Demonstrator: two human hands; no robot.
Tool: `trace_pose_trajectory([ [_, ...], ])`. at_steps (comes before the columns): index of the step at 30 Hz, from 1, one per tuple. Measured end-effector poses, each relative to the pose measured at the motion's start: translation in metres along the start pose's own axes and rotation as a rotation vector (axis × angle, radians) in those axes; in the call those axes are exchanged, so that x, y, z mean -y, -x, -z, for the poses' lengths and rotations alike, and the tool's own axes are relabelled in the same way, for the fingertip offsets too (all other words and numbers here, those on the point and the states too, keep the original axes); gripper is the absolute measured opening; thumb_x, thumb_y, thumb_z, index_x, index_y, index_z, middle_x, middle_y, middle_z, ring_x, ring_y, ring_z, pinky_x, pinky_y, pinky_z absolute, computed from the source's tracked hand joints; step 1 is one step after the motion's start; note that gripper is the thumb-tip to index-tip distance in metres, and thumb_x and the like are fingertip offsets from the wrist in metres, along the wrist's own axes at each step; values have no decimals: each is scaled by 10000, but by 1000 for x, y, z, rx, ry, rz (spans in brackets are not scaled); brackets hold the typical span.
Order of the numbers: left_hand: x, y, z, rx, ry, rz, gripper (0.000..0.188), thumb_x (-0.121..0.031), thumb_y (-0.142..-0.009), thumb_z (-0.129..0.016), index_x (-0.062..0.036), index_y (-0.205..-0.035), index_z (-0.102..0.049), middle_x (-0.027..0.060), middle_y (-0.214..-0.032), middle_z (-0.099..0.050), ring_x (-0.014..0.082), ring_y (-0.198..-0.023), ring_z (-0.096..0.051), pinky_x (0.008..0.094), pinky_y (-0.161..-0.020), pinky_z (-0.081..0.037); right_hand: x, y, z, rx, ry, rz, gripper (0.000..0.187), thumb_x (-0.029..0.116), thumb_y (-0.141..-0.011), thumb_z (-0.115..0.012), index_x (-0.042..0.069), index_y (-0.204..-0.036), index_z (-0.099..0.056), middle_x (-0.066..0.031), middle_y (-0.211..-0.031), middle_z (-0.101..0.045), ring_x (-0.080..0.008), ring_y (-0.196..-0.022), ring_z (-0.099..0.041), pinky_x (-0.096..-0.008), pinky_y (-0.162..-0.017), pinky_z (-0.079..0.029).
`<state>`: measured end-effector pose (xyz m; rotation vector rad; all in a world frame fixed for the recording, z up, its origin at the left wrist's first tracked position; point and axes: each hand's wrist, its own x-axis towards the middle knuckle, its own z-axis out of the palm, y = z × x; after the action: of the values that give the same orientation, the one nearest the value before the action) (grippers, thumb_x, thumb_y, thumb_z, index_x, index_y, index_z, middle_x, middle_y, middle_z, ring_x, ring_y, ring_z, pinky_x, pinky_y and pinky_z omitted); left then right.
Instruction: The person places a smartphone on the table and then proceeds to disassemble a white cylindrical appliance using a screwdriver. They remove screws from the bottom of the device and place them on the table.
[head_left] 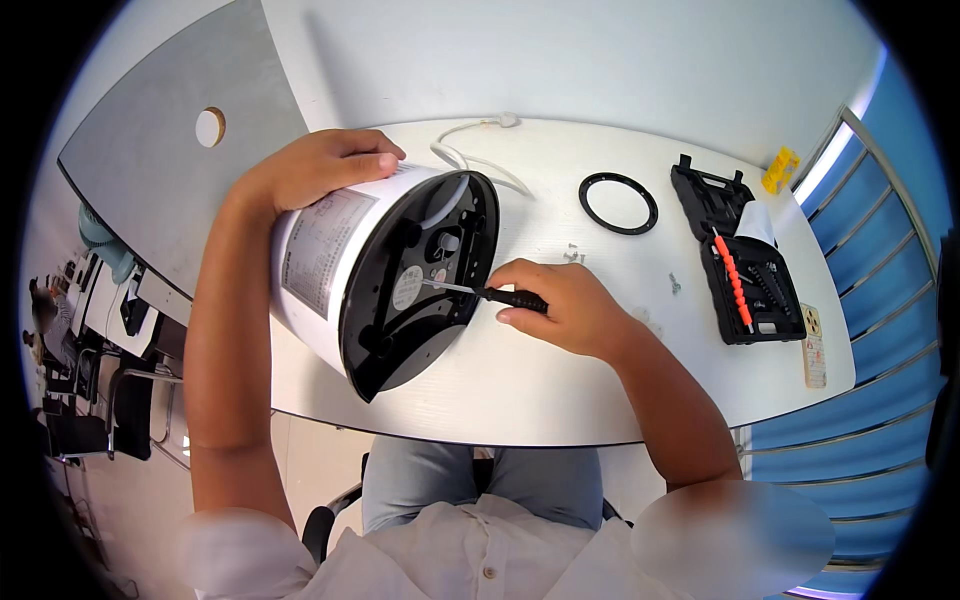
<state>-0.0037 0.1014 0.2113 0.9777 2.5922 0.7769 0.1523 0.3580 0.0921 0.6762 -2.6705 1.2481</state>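
A white cylindrical appliance (318, 335) lies tilted on its side, its open black base (420, 345) facing right. My left hand (315, 172) is laid over its upper side and grips it, the thumb near the base's rim. In my right hand (565, 308) is a screwdriver (515, 298) with a black handle, fingers closed round it. Its thin metal shaft reaches left into the base, the tip by a round pale label (408, 289). I cannot tell whether the tip sits in a screw.
A black ring (618, 232) and several small screws (573, 254) lie right of the appliance. Farther right are an open black tool case (750, 300), a remote control (814, 350) and a yellow object (780, 170). The white cord (455, 155) runs behind. A metal railing (880, 310) stands right.
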Motion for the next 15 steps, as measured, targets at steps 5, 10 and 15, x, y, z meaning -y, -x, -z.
trace_pose_trajectory([
  [5,2,-9,2,41,25,7,697,-613,-796,-606,-32,-1179,-620,148,-1054,-648,213,-965,-595,301,-883,-434,-3,0,-7,-261,57,53,137,171,-828,-668,59,-901,-638,-63,-697,-611,-192,-594,-556,-308,-572,-426],
  [10,4,-9,2,34,23,-7,690,-600,-807,-607,-19,-1178,-617,145,-1067,-646,207,-990,-588,292,-899,-424,-5,-1,-8,-346,127,45,89,126,-792,-653,44,-805,-621,-70,-676,-602,-211,-577,-555,-319,-543,-419],
  [15,4,-4,0,27,60,-3,688,-600,-811,-609,-18,-1179,-617,144,-1058,-651,205,-975,-594,282,-894,-425,-5,-1,-12,-343,160,57,99,140,-787,-650,48,-791,-614,-76,-677,-606,-223,-561,-558,-328,-539,-421],
])
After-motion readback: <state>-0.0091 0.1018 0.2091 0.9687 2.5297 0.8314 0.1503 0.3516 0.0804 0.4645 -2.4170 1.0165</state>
